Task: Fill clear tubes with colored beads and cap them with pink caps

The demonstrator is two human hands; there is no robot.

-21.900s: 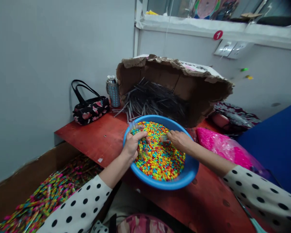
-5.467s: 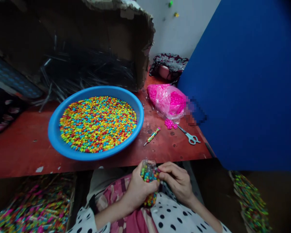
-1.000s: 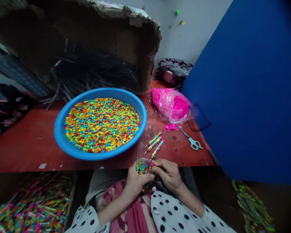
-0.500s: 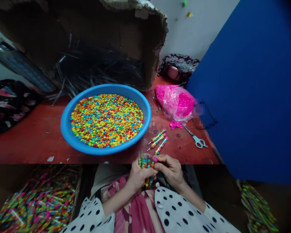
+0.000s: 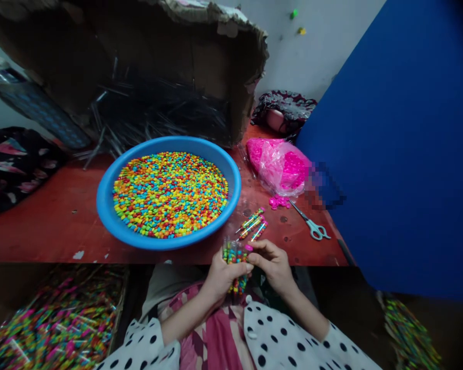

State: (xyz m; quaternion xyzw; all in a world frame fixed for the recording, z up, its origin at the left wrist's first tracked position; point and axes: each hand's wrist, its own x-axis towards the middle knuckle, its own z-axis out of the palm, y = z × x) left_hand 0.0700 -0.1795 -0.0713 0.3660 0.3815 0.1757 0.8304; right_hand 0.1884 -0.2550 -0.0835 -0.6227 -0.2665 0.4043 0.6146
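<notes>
My left hand (image 5: 219, 275) is closed round a bunch of clear tubes (image 5: 233, 257) filled with coloured candy, held upright over my lap at the table's front edge. Beside it my right hand (image 5: 272, 263) pinches a pink cap (image 5: 248, 247) at the top of one tube. Three filled, capped tubes (image 5: 252, 224) lie on the red table (image 5: 42, 226) just beyond my hands. A blue basin (image 5: 104, 205) heaped with small multicoloured candies (image 5: 170, 192) stands in the middle of the table.
A clear bag of pink caps (image 5: 280, 164), some spilled caps (image 5: 278, 201) and scissors (image 5: 312, 226) lie right of the basin. Behind it a torn cardboard box (image 5: 200, 61) holds empty tubes. A blue panel (image 5: 401, 144) stands at right. Boxes of filled tubes (image 5: 50, 329) sit below.
Since a second ago my hands, with the tube bunch and pink cap, have risen slightly toward the table edge. Three filled tubes now lie there; 5.5 s ago there was one.
</notes>
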